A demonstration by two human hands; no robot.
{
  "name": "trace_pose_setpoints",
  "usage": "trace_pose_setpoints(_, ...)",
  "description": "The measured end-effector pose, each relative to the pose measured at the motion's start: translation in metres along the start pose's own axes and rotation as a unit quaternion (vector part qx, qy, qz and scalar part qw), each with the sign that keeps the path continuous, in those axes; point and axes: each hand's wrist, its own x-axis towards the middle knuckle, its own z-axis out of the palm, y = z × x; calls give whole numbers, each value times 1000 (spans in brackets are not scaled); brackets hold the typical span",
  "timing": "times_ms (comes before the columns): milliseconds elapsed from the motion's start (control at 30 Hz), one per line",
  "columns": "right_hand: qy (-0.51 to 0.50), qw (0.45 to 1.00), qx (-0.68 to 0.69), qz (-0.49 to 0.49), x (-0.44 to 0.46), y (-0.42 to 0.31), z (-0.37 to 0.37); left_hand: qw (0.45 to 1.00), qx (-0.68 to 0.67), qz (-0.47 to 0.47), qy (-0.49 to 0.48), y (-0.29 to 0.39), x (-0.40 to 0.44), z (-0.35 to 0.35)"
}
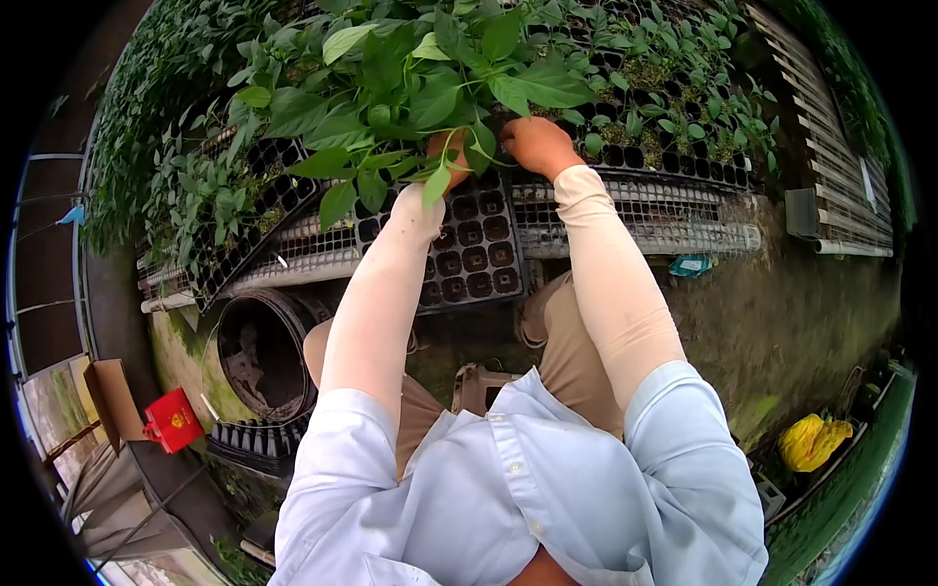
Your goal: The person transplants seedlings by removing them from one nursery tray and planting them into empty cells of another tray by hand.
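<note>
A large bunch of leafy green seedlings (420, 93) rises close to the camera at the top middle. My left hand (451, 161) is closed around the bunch low down, with leaves covering most of its fingers. Just to the right, my right hand (540, 146) has its fingers curled and pinched at the edge of the foliage; whatever lies between the fingertips is hidden. Below both hands lies a black cell tray (474, 259), its visible cells holding dark soil without plants. Beige sleeves cover both forearms.
More seedling trays (674, 161) stand on a mesh bench (635, 230) at the right, others at the left. A black round pot (262, 352) and a red bag (173, 420) are lower left. A yellow bag (814, 441) lies lower right. Wooden slats (831, 127) run along the right.
</note>
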Motion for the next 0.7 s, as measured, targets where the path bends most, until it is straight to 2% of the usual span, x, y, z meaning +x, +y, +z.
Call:
trace_pose_setpoints(67,-29,999,12,3,-8,-4,-6,986,134,-38,-87,-6,2,8)
trace_pose_setpoints(133,-36,999,10,-4,-1,1,6,982,-120,-98,-108,-63,-12,26)
trace_pose_setpoints(233,-42,999,5,-3,3,2,13,918,-312,-147,-197,-44,-10,-10)
trace_pose_setpoints(267,-31,999,23,-30,0,1,13,982,-89,-52,-159,-37,-15,-16)
trace_pose_setpoints(300,-21,997,40,-58,-3,-2,14,982,-86,-51,-160,-19,-17,-29)
trace_pose_setpoints(333,-19,997,42,-59,-5,-6,15,967,-164,-109,-159,11,-17,-49)
trace_pose_setpoints(400,-22,999,3,-45,-4,-17,17,945,-238,-166,-153,31,-22,-63)
trace_pose_setpoints(467,-3,998,-37,-46,6,-16,34,956,-139,-168,-198,42,-28,-79)
trace_pose_setpoints(533,32,999,4,-6,-3,-25,28,933,-132,-234,-241,70,-34,-104)
trace_pose_setpoints(567,55,998,3,-23,-1,-18,38,934,-124,-221,-250,78,-37,-110)
trace_pose_setpoints(600,107,991,17,-81,12,5,71,936,-115,-210,-257,80,-41,-119)
trace_pose_setpoints(633,112,992,-5,-55,13,3,75,928,-104,-207,-291,73,-48,-131)
trace_pose_setpoints(667,138,988,59,-37,4,-2,66,933,-106,-171,-299,54,-62,-139)
trace_pose_setpoints(700,158,985,9,-72,7,1,73,928,-79,-191,-311,58,-64,-158)
